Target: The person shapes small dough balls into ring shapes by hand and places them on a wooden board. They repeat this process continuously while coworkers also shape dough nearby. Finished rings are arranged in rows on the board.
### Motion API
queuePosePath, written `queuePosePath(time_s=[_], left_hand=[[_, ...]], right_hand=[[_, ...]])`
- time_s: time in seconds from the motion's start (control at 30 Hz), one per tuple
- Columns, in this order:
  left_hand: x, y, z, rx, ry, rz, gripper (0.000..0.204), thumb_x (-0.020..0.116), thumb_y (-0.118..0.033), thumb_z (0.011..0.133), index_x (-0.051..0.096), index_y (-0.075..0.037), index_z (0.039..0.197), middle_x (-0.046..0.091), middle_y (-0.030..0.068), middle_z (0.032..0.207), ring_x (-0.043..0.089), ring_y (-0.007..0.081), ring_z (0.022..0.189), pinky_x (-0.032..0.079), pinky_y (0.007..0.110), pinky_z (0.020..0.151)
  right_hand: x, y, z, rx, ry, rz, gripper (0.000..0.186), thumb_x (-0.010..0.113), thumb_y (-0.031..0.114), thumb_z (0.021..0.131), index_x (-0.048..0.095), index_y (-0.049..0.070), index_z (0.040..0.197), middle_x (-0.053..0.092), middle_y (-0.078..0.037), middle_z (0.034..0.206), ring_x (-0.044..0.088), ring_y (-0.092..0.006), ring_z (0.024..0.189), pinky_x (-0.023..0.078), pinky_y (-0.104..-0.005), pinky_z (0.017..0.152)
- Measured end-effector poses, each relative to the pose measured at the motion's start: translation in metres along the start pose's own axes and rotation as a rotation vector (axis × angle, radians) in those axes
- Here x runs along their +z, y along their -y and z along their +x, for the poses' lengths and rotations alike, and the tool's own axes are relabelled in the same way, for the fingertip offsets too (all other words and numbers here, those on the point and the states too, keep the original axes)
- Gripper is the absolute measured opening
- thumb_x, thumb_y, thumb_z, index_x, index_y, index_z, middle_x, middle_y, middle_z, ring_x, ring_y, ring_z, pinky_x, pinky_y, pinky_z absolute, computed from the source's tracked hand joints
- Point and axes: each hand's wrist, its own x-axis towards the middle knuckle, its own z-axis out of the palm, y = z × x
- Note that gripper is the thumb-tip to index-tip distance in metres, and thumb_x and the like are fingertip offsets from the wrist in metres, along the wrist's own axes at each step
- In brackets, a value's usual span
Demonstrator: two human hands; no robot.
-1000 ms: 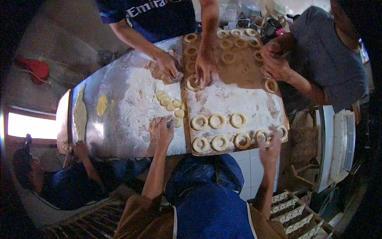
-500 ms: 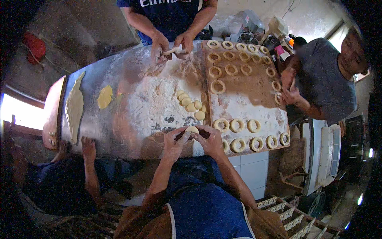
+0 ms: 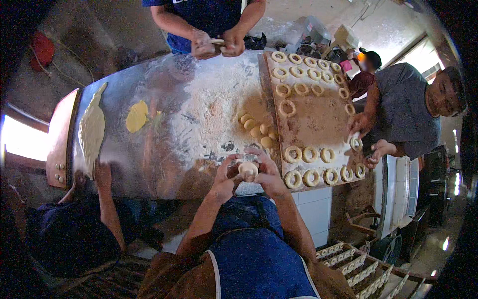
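Close to the near edge of the table, my left hand (image 3: 224,180) and my right hand (image 3: 270,175) are both closed around a small round piece of pale dough (image 3: 248,168). A fingertip or thumb presses at its middle; whether it goes right through cannot be made out. Just beyond my hands lies a small cluster of flattened dough balls (image 3: 255,131) on the floured tabletop. To the right, a wooden board (image 3: 318,122) carries rows of dough rings (image 3: 309,154), the nearest row right beside my right hand.
Loose flour (image 3: 211,102) covers the table's middle. Farther left lie a yellow lump (image 3: 136,116) and a long dough sheet (image 3: 92,130), near a co-worker's hand (image 3: 102,174). Across stands a co-worker handling dough (image 3: 217,41); another person (image 3: 406,109) handles a ring at the board's right edge. Racked rings (image 3: 356,271) stand lower right.
The dough between my hands has turned to show its round face, my fingers now spread around it. The person at right has moved a hand down to a ring. The view has shifted slightly.
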Motion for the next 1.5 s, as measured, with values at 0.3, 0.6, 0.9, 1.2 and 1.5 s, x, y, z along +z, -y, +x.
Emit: queuePosePath(time_s=[0.3, 0.6, 0.9, 1.2, 1.5], left_hand=[[-0.019, 0.043, 0.025, -0.008, -0.132, -0.345, 0.040, 0.053, -0.020, 0.090, 0.046, -0.010, 0.128, 0.056, 0.0133, 0.121, 0.057, 0.0291, 0.111, 0.051, 0.044, 0.090], [0.007, 0.077, 0.046, 0.282, -0.224, -0.267, 0.020, 0.045, -0.020, 0.098, 0.058, -0.005, 0.103, 0.053, 0.0089, 0.080, 0.055, 0.0205, 0.078, 0.047, 0.035, 0.067], [0.023, 0.064, 0.049, -0.025, -0.149, -0.423, 0.035, 0.046, -0.036, 0.098, 0.058, -0.005, 0.087, 0.057, 0.0072, 0.077, 0.058, 0.0217, 0.072, 0.047, 0.038, 0.062], [0.071, 0.078, 0.054, 0.052, -0.190, 0.058, 0.020, 0.053, -0.018, 0.088, 0.055, 0.001, 0.093, 0.057, 0.0093, 0.080, 0.056, 0.0223, 0.076, 0.045, 0.035, 0.069], [0.101, 0.147, 0.073, -0.056, 0.162, -0.508, 0.033, 0.051, -0.021, 0.095, 0.052, 0.001, 0.120, 0.060, 0.0125, 0.089, 0.058, 0.0278, 0.073, 0.051, 0.039, 0.066]], right_hand=[[-0.014, -0.045, 0.012, -0.165, -0.361, -0.004, 0.041, 0.042, 0.035, 0.099, 0.063, 0.001, 0.089, 0.062, -0.009, 0.078, 0.055, -0.0162, 0.064, 0.042, -0.0275, 0.056], [-0.052, -0.112, 0.028, -0.127, -0.684, -0.195, 0.062, 0.036, 0.053, 0.102, 0.066, -0.002, 0.103, 0.065, -0.013, 0.102, 0.061, -0.0180, 0.091, 0.050, -0.0319, 0.078], [-0.049, -0.086, -0.004, -0.033, -0.525, -0.349, 0.045, 0.045, 0.039, 0.101, 0.068, 0.000, 0.099, 0.064, -0.010, 0.098, 0.059, -0.0174, 0.095, 0.049, -0.0348, 0.081], [-0.099, -0.073, -0.031, -0.186, -0.568, -0.558, 0.039, 0.046, 0.037, 0.101, 0.059, 0.001, 0.093, 0.059, -0.008, 0.090, 0.057, -0.0164, 0.088, 0.049, -0.0352, 0.079], [-0.207, -0.131, -0.048, -0.410, -0.607, 0.217, 0.037, 0.046, 0.041, 0.099, 0.050, 0.004, 0.099, 0.056, -0.008, 0.095, 0.057, -0.0197, 0.082, 0.054, -0.0405, 0.078]])
